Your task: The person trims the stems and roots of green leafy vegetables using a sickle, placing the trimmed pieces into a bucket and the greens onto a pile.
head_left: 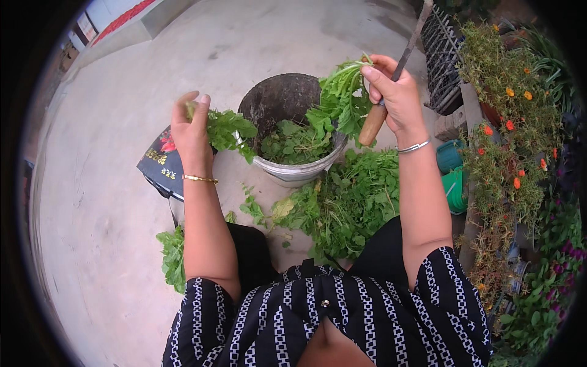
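My left hand (193,137), raised at the left, pinches a leafy green sprig (231,129) between thumb and fingers. Up at the right, my right hand (397,98) grips a bunch of leafy greens (342,95) by the stems. The same hand also holds a wooden-handled tool (373,124) with a long, narrow metal blade or shaft slanting up past the frame's top edge, so its tip is hidden. Between the hands stands a bucket (296,166), dark inside, with cut greens (293,142) in it. A large heap of greens (358,205) lies on the ground before my knees.
A dark printed bag (160,164) sits beyond my left forearm, and loose leaves (173,257) lie below it. Flowering plants (507,147) line the right side, with a green pot (454,189) and a lattice fence (441,58). Concrete ground (116,183) stretches left.
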A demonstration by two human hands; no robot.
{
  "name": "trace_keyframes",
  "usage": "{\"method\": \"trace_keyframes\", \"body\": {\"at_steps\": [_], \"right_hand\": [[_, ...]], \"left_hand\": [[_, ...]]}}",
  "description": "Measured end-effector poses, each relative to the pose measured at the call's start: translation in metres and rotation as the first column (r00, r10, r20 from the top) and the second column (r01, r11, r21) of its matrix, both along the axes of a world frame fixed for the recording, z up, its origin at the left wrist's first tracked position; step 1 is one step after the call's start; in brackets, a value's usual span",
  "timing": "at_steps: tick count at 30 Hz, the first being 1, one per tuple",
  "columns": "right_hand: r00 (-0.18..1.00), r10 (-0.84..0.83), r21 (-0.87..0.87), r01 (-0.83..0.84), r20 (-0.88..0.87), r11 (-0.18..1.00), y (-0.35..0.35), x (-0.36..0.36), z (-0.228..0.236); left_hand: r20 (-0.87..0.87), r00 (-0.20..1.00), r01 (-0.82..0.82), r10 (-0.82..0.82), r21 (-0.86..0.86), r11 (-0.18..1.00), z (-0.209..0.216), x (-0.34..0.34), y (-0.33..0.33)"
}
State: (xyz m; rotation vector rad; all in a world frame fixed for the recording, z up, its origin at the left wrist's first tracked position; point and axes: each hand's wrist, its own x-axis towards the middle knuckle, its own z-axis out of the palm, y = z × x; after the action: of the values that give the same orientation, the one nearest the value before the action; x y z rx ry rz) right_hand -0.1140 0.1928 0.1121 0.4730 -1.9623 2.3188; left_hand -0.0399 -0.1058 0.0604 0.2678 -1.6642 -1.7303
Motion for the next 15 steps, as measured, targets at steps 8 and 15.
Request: {"method": "trace_keyframes", "body": {"at_steps": [8,15], "right_hand": [[0.970,0.133,0.033,-0.142,0.204,0.989,-0.074,0.024,-0.039],[0.924,0.203,-0.175,-0.152,0.324,0.973,-0.102,0.029,-0.046]], "left_hand": [[-0.044,0.982,0.119,-0.184,-0.616,0.779,0.003,-0.004,0.081],[0.022,0.995,0.091,-0.098,-0.608,0.789,-0.011,-0.011,0.068]]}}
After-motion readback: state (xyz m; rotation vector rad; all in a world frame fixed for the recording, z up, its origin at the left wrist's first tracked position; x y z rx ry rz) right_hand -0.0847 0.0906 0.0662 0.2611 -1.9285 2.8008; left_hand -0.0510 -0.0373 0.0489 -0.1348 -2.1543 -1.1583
